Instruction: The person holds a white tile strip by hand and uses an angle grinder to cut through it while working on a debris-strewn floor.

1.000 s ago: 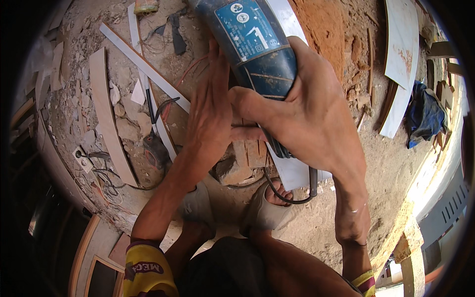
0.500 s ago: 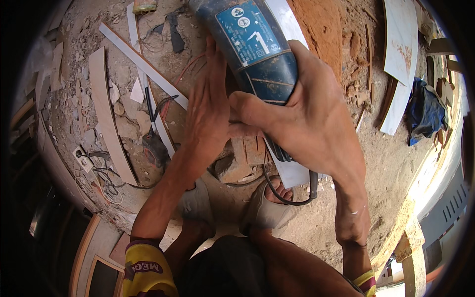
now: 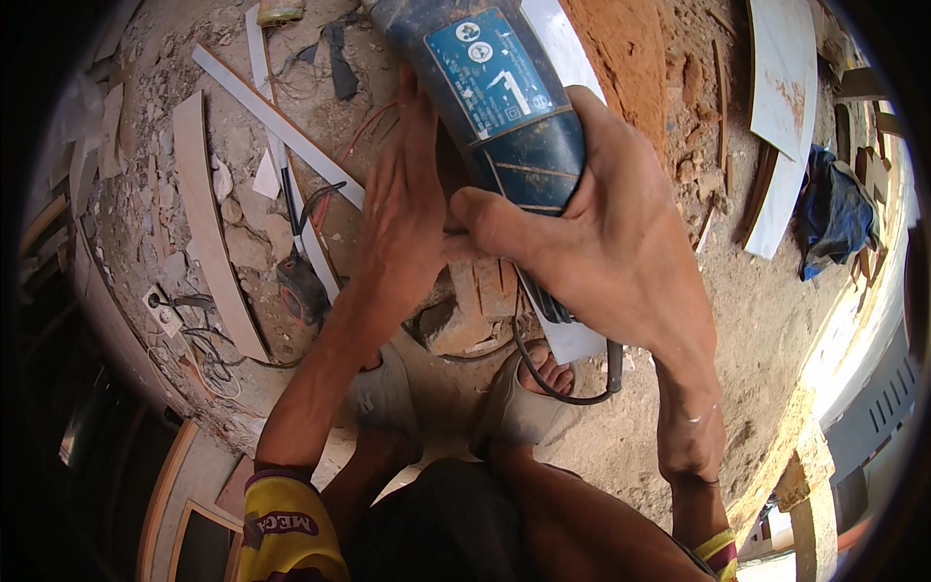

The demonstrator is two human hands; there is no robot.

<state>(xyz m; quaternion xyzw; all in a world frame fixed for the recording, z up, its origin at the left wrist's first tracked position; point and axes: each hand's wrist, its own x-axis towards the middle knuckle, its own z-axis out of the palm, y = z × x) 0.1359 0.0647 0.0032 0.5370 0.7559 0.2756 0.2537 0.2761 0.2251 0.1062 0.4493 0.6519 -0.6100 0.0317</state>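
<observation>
A blue corded power tool, probably an angle grinder [image 3: 495, 78], fills the upper middle, its front end beyond the upper edge. My right hand [image 3: 606, 228] is wrapped round its near end, the thumb across the underside of the body. The black cord [image 3: 615, 364] hangs below that hand and loops toward my foot. My left hand [image 3: 398, 209] is right beside the tool's left side, fingers stretched up and away from me, with a dark gap between them and the casing. Whether its hidden parts touch the tool I cannot tell. Broken brick [image 3: 461, 325] lies beneath my hands.
Long tile strips [image 3: 208, 213] lie on the rubble-strewn ground at left, near a power socket [image 3: 162, 308] with cables. A reddish earthen block [image 3: 626, 68] is at the upper right. Farther right are marbled tiles [image 3: 781, 87] and a dark blue cloth [image 3: 836, 213]. My sandalled feet [image 3: 529, 403] stand below.
The tool and my right hand have shifted very slightly. The light bit of finger showing between my hands is now shorter. My grip on the tool looks the same.
</observation>
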